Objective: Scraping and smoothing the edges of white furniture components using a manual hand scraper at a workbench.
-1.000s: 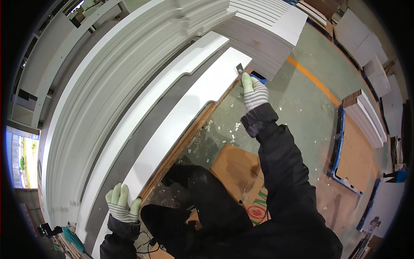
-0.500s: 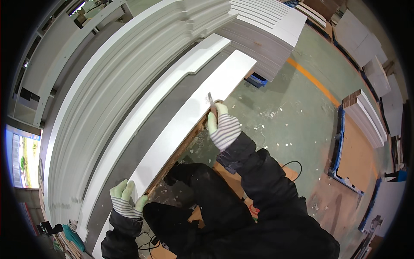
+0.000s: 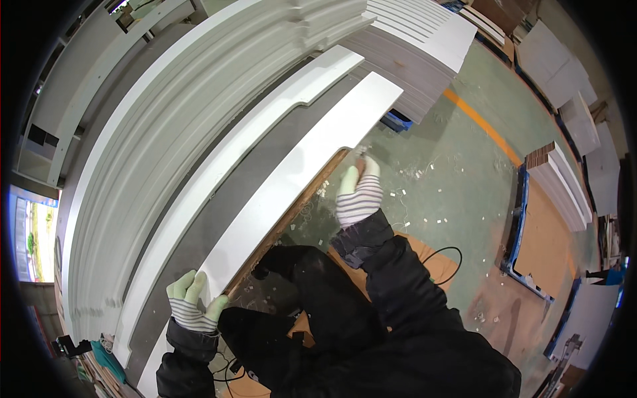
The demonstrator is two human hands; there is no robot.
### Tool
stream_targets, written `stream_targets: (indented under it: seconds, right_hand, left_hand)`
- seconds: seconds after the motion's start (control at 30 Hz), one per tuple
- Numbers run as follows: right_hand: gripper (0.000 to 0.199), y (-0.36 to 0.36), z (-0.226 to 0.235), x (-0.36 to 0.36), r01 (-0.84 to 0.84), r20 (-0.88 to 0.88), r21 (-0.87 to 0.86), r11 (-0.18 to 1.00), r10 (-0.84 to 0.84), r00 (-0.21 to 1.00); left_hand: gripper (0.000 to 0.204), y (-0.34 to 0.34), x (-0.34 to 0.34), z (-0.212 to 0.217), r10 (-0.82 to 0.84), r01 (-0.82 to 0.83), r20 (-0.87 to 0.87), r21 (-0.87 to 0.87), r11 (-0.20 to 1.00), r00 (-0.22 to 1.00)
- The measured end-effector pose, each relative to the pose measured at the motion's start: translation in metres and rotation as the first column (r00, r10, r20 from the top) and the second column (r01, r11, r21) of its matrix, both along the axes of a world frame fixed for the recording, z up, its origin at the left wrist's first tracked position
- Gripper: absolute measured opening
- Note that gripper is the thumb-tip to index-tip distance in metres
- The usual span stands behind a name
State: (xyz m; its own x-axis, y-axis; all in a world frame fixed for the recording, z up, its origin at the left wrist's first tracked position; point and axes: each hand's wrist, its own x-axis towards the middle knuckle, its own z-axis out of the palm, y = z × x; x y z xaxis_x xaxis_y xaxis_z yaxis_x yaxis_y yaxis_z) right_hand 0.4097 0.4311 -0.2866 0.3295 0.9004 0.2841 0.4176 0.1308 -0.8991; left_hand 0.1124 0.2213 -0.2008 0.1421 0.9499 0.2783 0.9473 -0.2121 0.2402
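Over green floor (image 3: 444,166), grips blurred tool (image 3: 360,164) in right hand (image 3: 359,194) and, left of it, white panel (image 3: 285,189) in left hand (image 3: 193,306). Cannot tell finished stretches from unfinished.

From the wearer's head, one upright fisheye view looks steeply down, close over the legs (image 3: 332,285) and sleeves (image 3: 406,268), taking in the board (image 3: 292,176) and, farther off, floor (image 3: 458,176).

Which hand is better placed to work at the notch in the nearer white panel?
Probably the right hand: it holds a small tool close by the notch. The left hand is well down the panel, touching it.
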Motion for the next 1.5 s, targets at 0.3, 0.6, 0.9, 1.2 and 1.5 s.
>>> stream_targets:
  seconds: [0.3, 0.6, 0.9, 1.2, 1.5]
  right_hand:
    - [0.031, 0.015, -0.010, 0.002, 0.288, -0.103, 0.206, 0.935, -0.272, 0.957]
    - [0.022, 0.011, -0.003, 0.033, -0.170, 0.396, 0.057, 0.984, 0.134, 0.908]
    - [0.022, -0.030, 0.032, 0.020, -0.610, 0.367, -0.058, 0.790, 0.585, 0.723]
    - [0.025, -0.066, 0.037, -0.037, -0.507, 0.491, -0.341, 0.791, 0.610, 0.622]
    - [0.032, -0.038, 0.054, 0.008, -0.562, 0.008, -0.288, 0.775, 0.589, 0.808]
  left_hand:
    - [0.062, 0.001, 0.000, -0.003, 0.024, -0.024, 0.033, -0.004, 1.000, 0.999]
    - [0.062, -0.002, -0.001, -0.002, 0.041, -0.042, 0.040, 0.017, 0.999, 0.998]
    - [0.065, 0.001, 0.001, 0.001, 0.022, -0.023, 0.042, 0.029, 0.999, 0.999]
    - [0.065, 0.005, -0.001, -0.004, 0.002, -0.004, 0.032, 0.052, 0.999, 0.999]
    - [0.074, 0.018, 0.014, 0.010, -0.001, 0.001, 0.110, -0.002, 1.000, 0.994]
